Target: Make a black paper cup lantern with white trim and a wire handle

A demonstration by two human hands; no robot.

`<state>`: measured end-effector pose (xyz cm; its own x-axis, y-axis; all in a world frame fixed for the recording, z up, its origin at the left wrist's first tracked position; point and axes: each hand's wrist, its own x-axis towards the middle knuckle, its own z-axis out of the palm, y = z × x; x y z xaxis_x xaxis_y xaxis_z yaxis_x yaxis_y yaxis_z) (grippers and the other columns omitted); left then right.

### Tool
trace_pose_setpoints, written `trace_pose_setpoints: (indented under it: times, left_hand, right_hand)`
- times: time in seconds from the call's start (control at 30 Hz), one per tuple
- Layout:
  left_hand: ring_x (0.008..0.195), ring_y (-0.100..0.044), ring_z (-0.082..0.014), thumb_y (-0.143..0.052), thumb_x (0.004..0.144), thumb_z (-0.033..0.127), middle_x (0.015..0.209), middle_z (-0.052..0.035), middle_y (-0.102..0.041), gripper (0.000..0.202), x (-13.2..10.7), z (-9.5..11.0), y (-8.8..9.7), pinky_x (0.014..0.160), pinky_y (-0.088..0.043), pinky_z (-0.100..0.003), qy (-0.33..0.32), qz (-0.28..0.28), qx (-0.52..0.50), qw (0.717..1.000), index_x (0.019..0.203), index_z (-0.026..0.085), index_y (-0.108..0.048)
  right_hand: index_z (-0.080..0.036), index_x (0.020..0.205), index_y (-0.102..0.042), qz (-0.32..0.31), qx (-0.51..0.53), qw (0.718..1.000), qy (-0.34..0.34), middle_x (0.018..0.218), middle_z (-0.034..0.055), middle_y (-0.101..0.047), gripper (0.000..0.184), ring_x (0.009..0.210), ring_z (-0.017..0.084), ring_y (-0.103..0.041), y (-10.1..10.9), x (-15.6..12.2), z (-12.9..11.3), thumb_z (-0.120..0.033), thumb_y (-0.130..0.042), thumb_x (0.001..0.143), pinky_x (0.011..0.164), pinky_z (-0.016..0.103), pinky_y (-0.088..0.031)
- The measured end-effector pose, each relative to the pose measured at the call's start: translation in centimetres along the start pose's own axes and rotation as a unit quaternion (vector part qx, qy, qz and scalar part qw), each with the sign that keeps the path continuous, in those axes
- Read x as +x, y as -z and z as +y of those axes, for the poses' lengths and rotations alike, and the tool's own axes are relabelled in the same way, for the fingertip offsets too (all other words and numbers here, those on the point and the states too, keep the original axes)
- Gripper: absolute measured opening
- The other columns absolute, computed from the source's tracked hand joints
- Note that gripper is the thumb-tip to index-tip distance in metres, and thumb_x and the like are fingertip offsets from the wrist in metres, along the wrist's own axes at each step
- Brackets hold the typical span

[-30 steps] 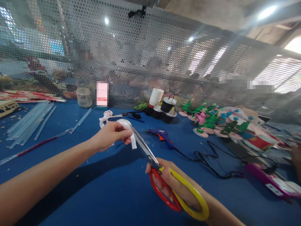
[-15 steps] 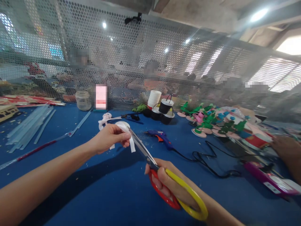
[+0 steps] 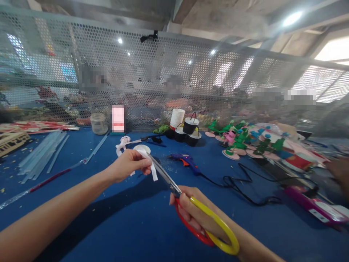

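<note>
Between the thumb and fingers of my left hand a white ribbon is pinched, its short end hanging down past the fingertips. My right hand is wrapped round scissors with one yellow and one red handle loop. Their blades point up and left, nearly together, with the tips at the ribbon beside my left fingers. Whether the blades touch the ribbon I cannot tell. Just behind my left hand lies a round white piece, partly hidden. A bunched white ribbon rests further back.
A blue glue gun lies beyond the scissors, its black cord running to a purple power strip. Glue sticks and a jar are left. Small black buckets and green-and-pink craft pieces stand behind. Another person's arm shows at right.
The scissor blades have drawn closer together at the ribbon. My left hand keeps its pinch, and the camera view has shifted slightly.
</note>
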<state>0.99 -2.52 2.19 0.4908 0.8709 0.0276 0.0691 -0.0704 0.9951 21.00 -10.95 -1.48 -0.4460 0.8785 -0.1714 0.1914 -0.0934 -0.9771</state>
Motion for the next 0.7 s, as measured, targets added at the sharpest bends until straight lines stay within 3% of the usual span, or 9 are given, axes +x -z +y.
trace_pose_setpoints:
  times: [0.47, 0.7]
  left_hand:
    - [0.050, -0.054, -0.0085, -0.065, 0.065, 0.024, 0.052, 0.0004, -0.061, 0.013, 0.03, -0.31, 0.10, 0.053, -0.045, -0.021, 0.003, 0.003, 0.015, 1.000, 0.061, 0.012, -0.062]
    - [0.055, -0.057, -0.0086, -0.072, 0.058, 0.031, 0.057, -0.0007, -0.062, 0.025, 0.01, -0.48, -0.12, 0.061, -0.046, -0.022, 0.035, -0.016, -0.152, 0.988, 0.065, 0.010, -0.061]
  right_hand:
    - [-0.016, 0.081, -0.044, -0.004, 0.008, 1.000, 0.007, 0.048, -0.0088, -0.038, 0.057, 0.030, 0.001, -0.027, -0.05, 0.23, -0.13, -0.071, -0.037, 0.067, 0.026, 0.013, -0.024]
    - [-0.016, 0.078, -0.044, 0.007, 0.026, 1.000, 0.007, 0.046, -0.0095, -0.037, 0.050, 0.028, 0.001, -0.026, -0.22, 0.04, -0.23, -0.066, -0.038, 0.071, 0.025, 0.013, -0.022]
